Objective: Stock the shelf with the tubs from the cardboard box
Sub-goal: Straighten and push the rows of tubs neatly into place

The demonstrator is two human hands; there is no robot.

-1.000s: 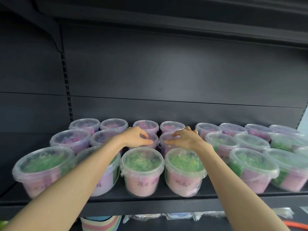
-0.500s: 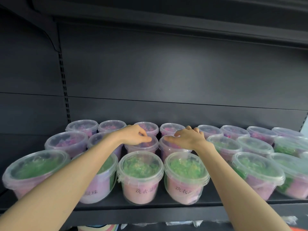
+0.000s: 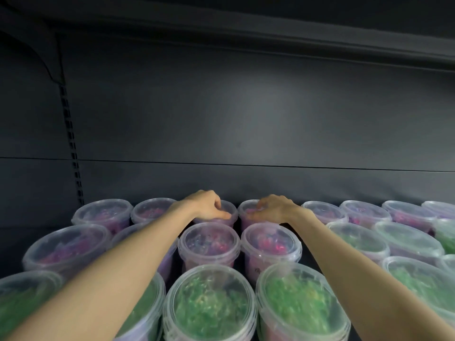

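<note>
Left hand (image 3: 209, 205) and right hand (image 3: 274, 209) each curl over a back-row tub (image 3: 246, 208) lid, mid-frame on the shelf (image 3: 19, 237) — shoved unevenly, one could knock the crowded tubs (image 3: 209, 242) in front and topple them.

Above the left hand (image 3: 209, 205) and right hand (image 3: 273, 209) open air reaches the upper shelf (image 3: 246, 33); tubs (image 3: 209, 242) crowd below and beside, back panel (image 3: 246, 131) just beyond.
</note>
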